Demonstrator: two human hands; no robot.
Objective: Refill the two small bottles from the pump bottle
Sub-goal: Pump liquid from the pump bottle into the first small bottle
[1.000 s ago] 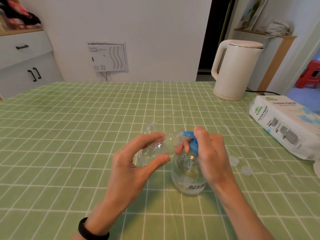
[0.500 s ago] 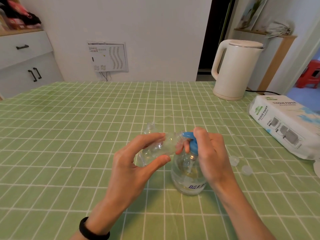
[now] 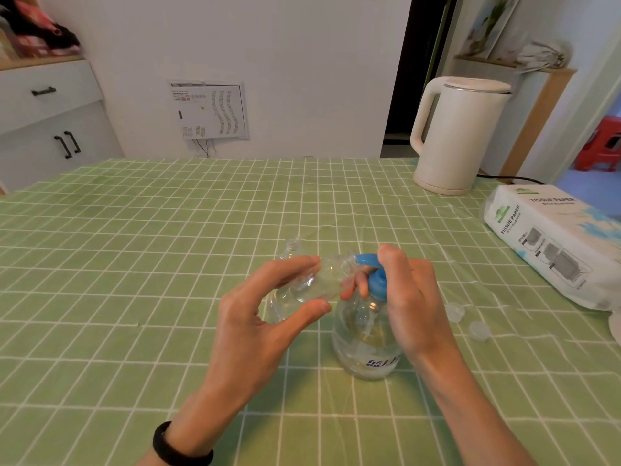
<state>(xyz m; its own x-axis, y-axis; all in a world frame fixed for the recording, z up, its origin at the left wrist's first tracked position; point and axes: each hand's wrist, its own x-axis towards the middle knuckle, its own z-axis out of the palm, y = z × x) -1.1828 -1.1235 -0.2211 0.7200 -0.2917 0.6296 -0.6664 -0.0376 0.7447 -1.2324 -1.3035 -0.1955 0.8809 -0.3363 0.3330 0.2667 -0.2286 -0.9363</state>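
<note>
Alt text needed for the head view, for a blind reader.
The left hand holds a small bottle sideways at the blue nozzle of the pump bottle; the right hand grips its pump head. A second small bottle stands behind.

green checked tablecloth (image 3: 134,264), blue pump (image 3: 376,280), cream kettle (image 3: 460,136)
</note>
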